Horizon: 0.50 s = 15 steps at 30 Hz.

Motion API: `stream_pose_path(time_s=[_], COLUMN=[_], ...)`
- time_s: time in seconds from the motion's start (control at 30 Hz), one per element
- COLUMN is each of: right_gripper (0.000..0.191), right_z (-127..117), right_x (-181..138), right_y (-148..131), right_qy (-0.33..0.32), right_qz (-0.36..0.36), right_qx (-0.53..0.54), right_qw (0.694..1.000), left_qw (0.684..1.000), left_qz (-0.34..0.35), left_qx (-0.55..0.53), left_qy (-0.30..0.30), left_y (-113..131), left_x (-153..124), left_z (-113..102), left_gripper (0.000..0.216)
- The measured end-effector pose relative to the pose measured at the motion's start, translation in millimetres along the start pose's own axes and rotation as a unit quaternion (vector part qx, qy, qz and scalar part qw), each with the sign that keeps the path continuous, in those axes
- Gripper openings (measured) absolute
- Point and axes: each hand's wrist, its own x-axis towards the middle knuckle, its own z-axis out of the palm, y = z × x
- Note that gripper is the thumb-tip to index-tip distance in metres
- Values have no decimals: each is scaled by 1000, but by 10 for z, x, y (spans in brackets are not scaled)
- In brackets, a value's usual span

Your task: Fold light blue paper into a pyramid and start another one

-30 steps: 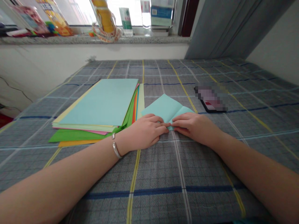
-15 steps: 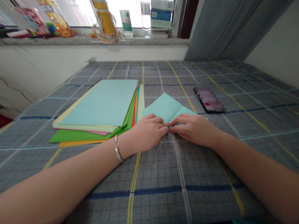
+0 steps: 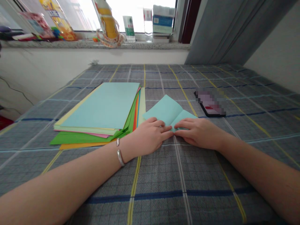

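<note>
A light blue sheet of paper [image 3: 167,107] lies on the checked cloth in front of me, turned cornerwise, with a crease running through it. My left hand [image 3: 152,136] rests on the sheet's near left part, its fingers closed on the edge and pointing right. From the other side, my right hand [image 3: 197,132] has its fingers bent together on the near right part. The fingertips of both hands almost meet at the sheet's near corner. My fingers hide most of the near edge.
Left of the sheet is a stack of coloured paper [image 3: 100,106], light blue on top. A phone [image 3: 211,104] lies to the right on the checked cloth [image 3: 159,187]. Beyond, a windowsill [image 3: 79,44] holds a yellow bottle [image 3: 108,23], a tube [image 3: 129,28] and boxes [image 3: 162,23].
My right hand's fingertips have shifted slightly right, and my left fingers reach a little further right along the near corner. The whole view has moved slightly down.
</note>
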Motion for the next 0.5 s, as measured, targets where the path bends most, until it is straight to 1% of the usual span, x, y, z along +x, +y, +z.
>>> stream_pose_path(time_s=[0.27, 0.5], right_gripper=[23, 23], right_z=[-31, -36], right_x=[-98, -253], right_y=[28, 102], right_qy=[-3, -3], right_qz=[4, -18], right_qx=[6, -15], right_qw=[1000, 1000], left_qw=[1000, 1000], left_qz=[10, 8], left_qx=[-11, -24], left_qy=[-21, -10], left_y=[-23, -33], left_x=[5, 4], left_z=[-5, 5], left_gripper=[37, 32])
